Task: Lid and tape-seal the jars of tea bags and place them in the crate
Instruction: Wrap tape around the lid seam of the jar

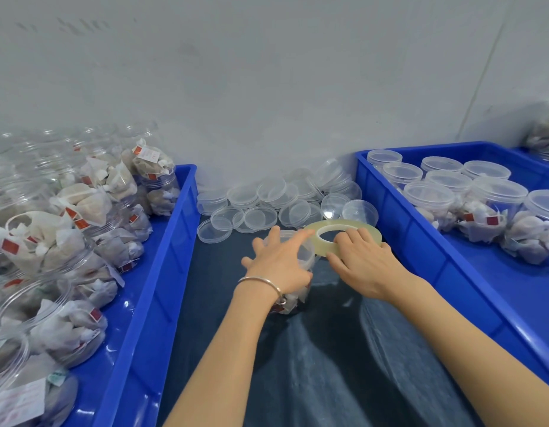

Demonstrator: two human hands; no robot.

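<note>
Left hand (pixel 278 261) grips lidded jar (pixel 298 272), centre; right hand (pixel 364 263) holds tape roll (pixel 344 235) beside jar; blue crates left (pixel 162 272), right (pixel 421 241).

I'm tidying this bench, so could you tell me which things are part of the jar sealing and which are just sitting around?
In use:
- jar, held by left hand
- tape roll, under right hand
- loose lids
- right crate of lidded jars
- left crate of unlidded jars

Lying about:
- dark cloth
- bracelet

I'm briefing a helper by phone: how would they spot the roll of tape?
Between the two blue crates, just in front of the heap of loose clear lids, the right hand holds the roll of tape. It's the only yellowish ring there.
</note>
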